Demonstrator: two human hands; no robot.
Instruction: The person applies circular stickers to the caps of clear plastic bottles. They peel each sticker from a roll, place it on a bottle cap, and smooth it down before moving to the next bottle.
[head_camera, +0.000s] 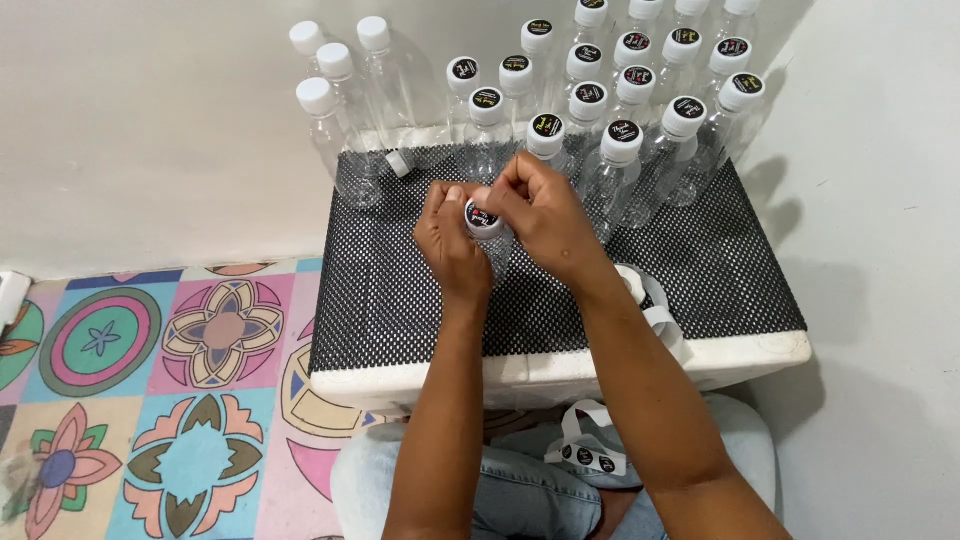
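In the head view, a clear plastic bottle (487, 235) is gripped near the middle of a black mesh mat (700, 270), which is spread over a white worktop (560, 368). The left hand (452, 243) is closed around the bottle's neck and shoulder, its thumb raised beside the white cap. The right hand (540, 212) is curled over the cap from the other side, with its fingertips pinched on a round black sticker (481, 214) that is pressed onto the cap top. Beyond the mat's far edge, against the wall, a cluster of stickered bottles (622, 140) is stood upright, and toward the mat's far left corner a smaller group of plain-capped bottles (335, 90) is seen. On the mat's near right side, close behind the right forearm, a curled white backing strip (662, 322) is laid. Below the mat's near edge, a strip of black stickers (590, 457) is rested on a lap in blue jeans (520, 490). A patterned floor mat (150, 400) is spread to the mat's left.
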